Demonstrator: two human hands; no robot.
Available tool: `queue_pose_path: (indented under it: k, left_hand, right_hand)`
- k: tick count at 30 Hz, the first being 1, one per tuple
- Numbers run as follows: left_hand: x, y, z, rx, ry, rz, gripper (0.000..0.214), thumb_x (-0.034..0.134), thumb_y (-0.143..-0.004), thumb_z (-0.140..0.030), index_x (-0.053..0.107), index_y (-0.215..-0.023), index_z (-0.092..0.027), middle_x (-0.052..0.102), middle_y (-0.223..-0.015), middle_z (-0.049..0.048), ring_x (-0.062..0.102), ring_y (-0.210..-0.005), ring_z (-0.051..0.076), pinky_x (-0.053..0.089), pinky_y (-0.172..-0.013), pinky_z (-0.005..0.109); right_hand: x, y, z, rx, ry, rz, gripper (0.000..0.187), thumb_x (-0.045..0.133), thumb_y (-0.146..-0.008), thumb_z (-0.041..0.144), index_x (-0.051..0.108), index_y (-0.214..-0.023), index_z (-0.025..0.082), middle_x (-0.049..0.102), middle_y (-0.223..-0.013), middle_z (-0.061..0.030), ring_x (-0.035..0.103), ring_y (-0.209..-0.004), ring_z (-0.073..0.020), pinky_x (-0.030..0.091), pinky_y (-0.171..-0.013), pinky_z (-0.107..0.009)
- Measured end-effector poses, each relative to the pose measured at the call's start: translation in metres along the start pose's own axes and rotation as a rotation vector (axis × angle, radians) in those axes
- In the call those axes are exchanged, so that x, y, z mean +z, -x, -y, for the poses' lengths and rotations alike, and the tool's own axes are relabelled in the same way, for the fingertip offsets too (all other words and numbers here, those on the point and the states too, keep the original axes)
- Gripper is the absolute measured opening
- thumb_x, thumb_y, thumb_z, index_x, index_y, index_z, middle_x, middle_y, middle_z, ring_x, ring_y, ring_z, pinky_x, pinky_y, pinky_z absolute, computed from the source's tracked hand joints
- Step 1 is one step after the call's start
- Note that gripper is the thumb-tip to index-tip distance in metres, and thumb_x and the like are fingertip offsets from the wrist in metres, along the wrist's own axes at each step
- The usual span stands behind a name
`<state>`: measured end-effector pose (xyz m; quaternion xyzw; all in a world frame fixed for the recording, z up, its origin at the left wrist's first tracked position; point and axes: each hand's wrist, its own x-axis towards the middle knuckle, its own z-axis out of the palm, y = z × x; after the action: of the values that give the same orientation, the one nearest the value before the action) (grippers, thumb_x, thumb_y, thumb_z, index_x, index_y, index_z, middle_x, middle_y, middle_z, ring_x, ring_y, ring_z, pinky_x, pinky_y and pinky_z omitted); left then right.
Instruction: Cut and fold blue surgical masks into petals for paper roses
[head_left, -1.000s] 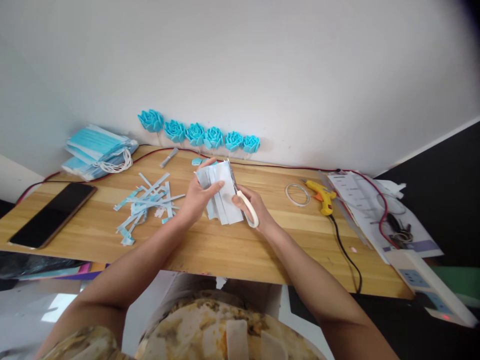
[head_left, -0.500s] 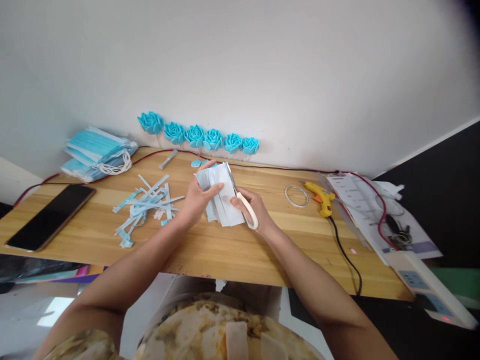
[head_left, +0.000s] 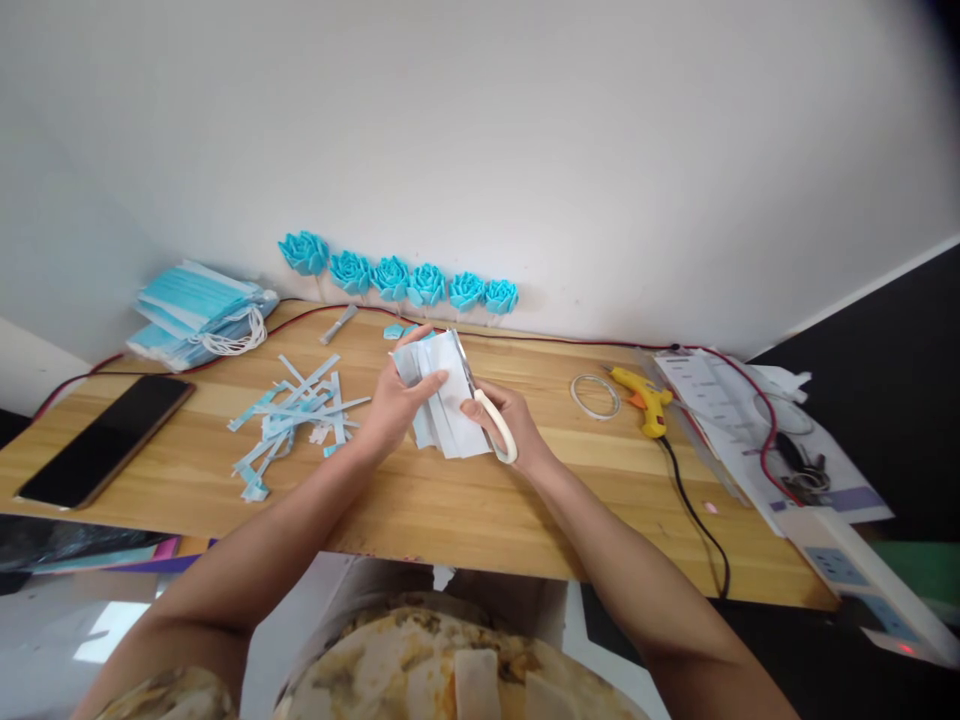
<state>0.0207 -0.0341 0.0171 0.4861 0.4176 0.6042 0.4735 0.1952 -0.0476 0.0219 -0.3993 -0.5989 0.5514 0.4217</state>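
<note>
Pleated pale sheet (head_left: 454,415) held over the wooden table (head_left: 480,520), between the two hands; long axis runs near to far, far end tipped left. Left hand (head_left: 396,405) pinches its left side, thumb on top. Right hand (head_left: 519,412), closed round white-handled scissors (head_left: 501,432), sits nearer the right edge; blades lie roughly along it. Blade gap: cannot tell.

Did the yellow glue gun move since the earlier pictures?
No, the glue gun lies in the same spot on the wooden table, beside the silver ring.
</note>
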Motion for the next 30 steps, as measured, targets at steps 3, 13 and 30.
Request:
queue_pose_path:
  k: [3,13,30]
  left_hand:
    - [0.000,0.001,-0.002,-0.009,0.007,-0.003,0.068,0.080,-0.074,-0.032,0.055,-0.136,-0.025,0.066,-0.106,0.0051,0.063,-0.098,0.022,0.052,-0.087,0.035]
    - [0.002,0.000,-0.004,-0.056,0.076,-0.015,0.072,0.083,-0.070,-0.032,0.054,-0.136,-0.025,0.067,-0.103,0.0042,0.065,-0.091,0.021,0.054,-0.078,0.032]
    - [-0.003,-0.007,-0.011,-0.163,0.255,0.003,0.085,0.083,-0.065,-0.027,0.049,-0.142,-0.028,0.069,-0.108,0.0034,0.065,-0.084,0.017,0.052,-0.069,0.025]
  right_hand:
    - [0.000,0.000,-0.001,-0.003,-0.003,0.004,0.038,0.078,-0.074,0.048,0.073,-0.093,0.016,0.052,-0.075,0.0009,0.041,-0.067,-0.0110,0.032,-0.059,-0.024]
    - [0.002,0.000,-0.003,0.031,-0.047,-0.021,0.037,0.080,-0.071,0.049,0.071,-0.084,0.016,0.050,-0.061,0.0042,0.040,-0.052,-0.0074,0.031,-0.048,-0.022]
    - [0.006,0.002,0.003,0.162,-0.220,-0.025,0.059,0.080,-0.070,0.052,0.070,-0.113,0.013,0.050,-0.052,0.0080,0.037,-0.039,-0.0035,0.028,-0.036,-0.018]
